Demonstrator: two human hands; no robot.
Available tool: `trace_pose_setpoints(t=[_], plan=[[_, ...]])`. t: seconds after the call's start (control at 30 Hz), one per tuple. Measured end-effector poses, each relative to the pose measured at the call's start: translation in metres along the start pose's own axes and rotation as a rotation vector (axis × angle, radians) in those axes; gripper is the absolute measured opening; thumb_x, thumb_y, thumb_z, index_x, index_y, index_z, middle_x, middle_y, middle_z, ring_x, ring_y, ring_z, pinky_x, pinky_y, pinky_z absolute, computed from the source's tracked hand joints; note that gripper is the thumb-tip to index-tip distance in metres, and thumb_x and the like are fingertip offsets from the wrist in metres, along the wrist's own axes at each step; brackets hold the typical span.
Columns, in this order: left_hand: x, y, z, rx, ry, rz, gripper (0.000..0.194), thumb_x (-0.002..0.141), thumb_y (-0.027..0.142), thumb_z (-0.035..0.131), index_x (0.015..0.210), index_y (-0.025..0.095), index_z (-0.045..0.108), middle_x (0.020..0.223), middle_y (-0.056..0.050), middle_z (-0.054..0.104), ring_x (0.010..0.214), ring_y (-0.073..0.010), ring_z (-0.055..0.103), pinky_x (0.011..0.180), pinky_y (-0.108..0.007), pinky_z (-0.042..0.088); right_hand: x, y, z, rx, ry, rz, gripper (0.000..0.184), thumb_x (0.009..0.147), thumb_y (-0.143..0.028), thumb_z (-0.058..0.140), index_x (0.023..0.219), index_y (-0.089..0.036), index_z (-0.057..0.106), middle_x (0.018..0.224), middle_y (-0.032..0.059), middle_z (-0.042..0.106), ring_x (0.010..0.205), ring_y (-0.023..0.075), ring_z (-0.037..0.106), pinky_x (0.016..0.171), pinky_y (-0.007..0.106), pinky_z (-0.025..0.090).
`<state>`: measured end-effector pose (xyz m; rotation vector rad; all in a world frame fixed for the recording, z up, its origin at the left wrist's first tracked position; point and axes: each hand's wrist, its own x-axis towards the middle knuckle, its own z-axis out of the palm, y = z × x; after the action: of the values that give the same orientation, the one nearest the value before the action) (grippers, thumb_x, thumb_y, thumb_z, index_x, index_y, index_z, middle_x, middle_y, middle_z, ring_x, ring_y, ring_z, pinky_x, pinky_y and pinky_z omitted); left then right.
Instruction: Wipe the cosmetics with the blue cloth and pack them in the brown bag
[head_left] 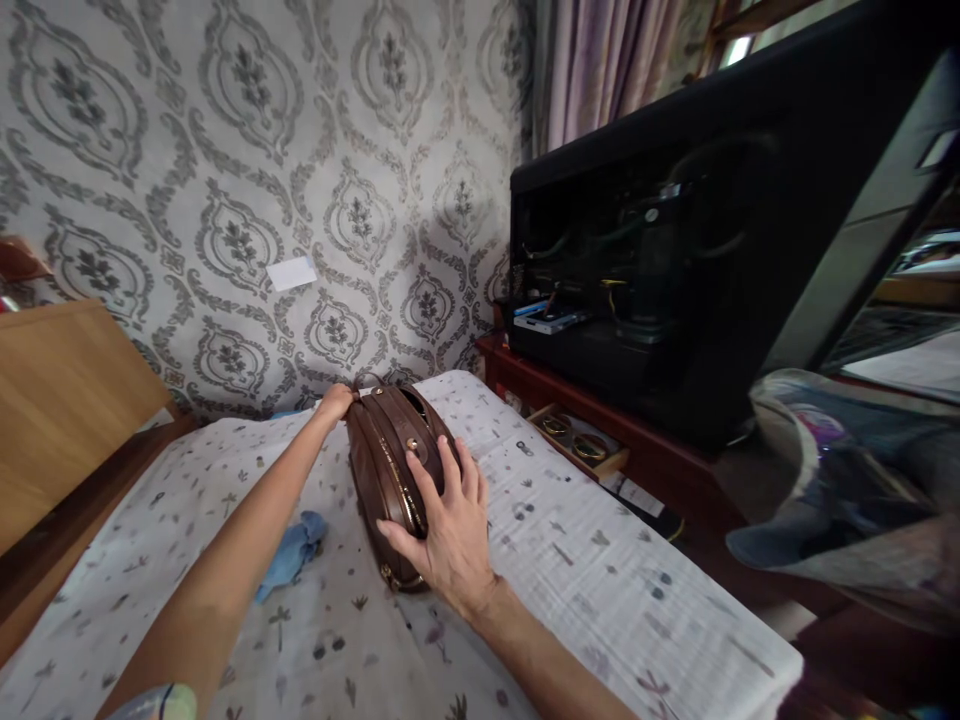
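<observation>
A brown leather handbag (382,470) with gold zippers and a gold clasp lies on the patterned white bed sheet (570,560). Its top faces up, and one zipped pocket gapes a little near the far end. My left hand (337,400) is closed at the bag's far left corner; exactly which part it pinches is too small to make out. Across the near right part of the bag rests my right hand (454,520), its fingers spread and touching the leather. A crumpled blue cloth (296,550) lies on the sheet left of the bag.
A large black computer case (645,230) stands on a dark red wooden desk (675,450) to the right. Below it an open drawer (585,445) holds round items. A denim piece (847,490) hangs at right. The wooden headboard (75,400) is at left, wallpaper (247,200) behind.
</observation>
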<state>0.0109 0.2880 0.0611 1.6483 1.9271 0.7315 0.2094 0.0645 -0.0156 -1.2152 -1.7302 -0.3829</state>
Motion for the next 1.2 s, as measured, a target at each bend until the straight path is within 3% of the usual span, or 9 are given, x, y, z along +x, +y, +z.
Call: trace_pose_setpoints(t=[0.3,0.47,0.57,0.67,0.83,0.97,1.1,1.2], plan=[[-0.002,-0.003,-0.002,0.144,0.187,0.164,0.038,0.095,0.039,0.062,0.126,0.017,0.06,0.127,-0.009,0.062,0.108,-0.0242,0.064,0.091,-0.045,0.056,0.0,0.0,-0.002,-0.005,-0.012,0.006,0.075,0.086,-0.068,0.059,0.142,-0.019,0.053,0.153,0.0225,0.037,0.144,0.0428,0.028,0.106,0.063,0.038],[-0.013,-0.006,-0.003,0.148,0.239,0.243,0.017,0.093,0.03,0.055,0.083,0.018,0.062,0.091,-0.006,0.066,0.103,-0.0253,0.061,0.085,-0.034,0.047,0.0,0.001,-0.002,-0.007,-0.004,0.005,0.076,0.085,-0.07,0.059,0.143,-0.02,0.053,0.153,0.0217,0.037,0.144,0.0422,0.029,0.106,0.062,0.038],[-0.015,-0.005,-0.007,0.114,0.207,0.265,0.019,0.087,0.03,0.054,0.071,0.02,0.054,0.075,-0.002,0.06,0.095,-0.0236,0.06,0.076,-0.029,0.043,0.0,0.003,-0.001,-0.006,-0.003,0.003,0.076,0.086,-0.071,0.058,0.142,-0.02,0.053,0.154,0.0214,0.036,0.144,0.0422,0.029,0.106,0.062,0.039],[-0.011,0.002,-0.015,0.06,0.09,0.242,0.022,0.08,0.036,0.058,0.066,0.02,0.052,0.066,0.001,0.058,0.081,-0.0201,0.061,0.068,-0.026,0.041,0.0,0.004,0.0,0.0,0.004,-0.001,0.072,0.088,-0.068,0.057,0.142,-0.021,0.052,0.154,0.0209,0.037,0.144,0.042,0.029,0.105,0.062,0.039],[0.004,0.022,-0.018,-0.013,-0.091,0.14,0.034,0.072,0.053,0.067,0.079,0.02,0.062,0.076,-0.001,0.07,0.072,-0.0189,0.065,0.06,-0.026,0.044,0.0,0.004,0.0,0.013,0.009,-0.004,0.069,0.088,-0.063,0.059,0.142,-0.021,0.052,0.154,0.0198,0.037,0.143,0.0416,0.03,0.106,0.061,0.039],[0.019,0.038,-0.007,0.012,-0.167,0.099,0.039,0.07,0.052,0.077,0.085,0.018,0.065,0.08,-0.003,0.071,0.076,-0.0206,0.066,0.059,-0.026,0.047,-0.001,0.004,0.0,0.019,0.006,0.0,0.068,0.088,-0.061,0.06,0.142,-0.021,0.051,0.154,0.0196,0.037,0.142,0.0417,0.032,0.106,0.063,0.039],[0.032,0.049,0.007,0.074,-0.217,0.094,0.035,0.09,0.042,0.068,0.112,0.015,0.065,0.111,-0.007,0.068,0.096,-0.0221,0.067,0.081,-0.037,0.057,-0.001,0.005,-0.002,0.023,0.003,-0.008,0.066,0.088,-0.059,0.061,0.142,-0.021,0.052,0.154,0.0193,0.037,0.142,0.0415,0.031,0.106,0.062,0.04],[0.039,0.053,0.015,0.123,-0.221,0.092,0.038,0.096,0.038,0.062,0.126,0.016,0.06,0.127,-0.009,0.062,0.109,-0.025,0.064,0.091,-0.045,0.056,0.0,0.004,-0.004,0.034,-0.004,-0.005,0.067,0.088,-0.059,0.061,0.141,-0.02,0.052,0.154,0.0195,0.037,0.143,0.0415,0.031,0.106,0.062,0.04]])
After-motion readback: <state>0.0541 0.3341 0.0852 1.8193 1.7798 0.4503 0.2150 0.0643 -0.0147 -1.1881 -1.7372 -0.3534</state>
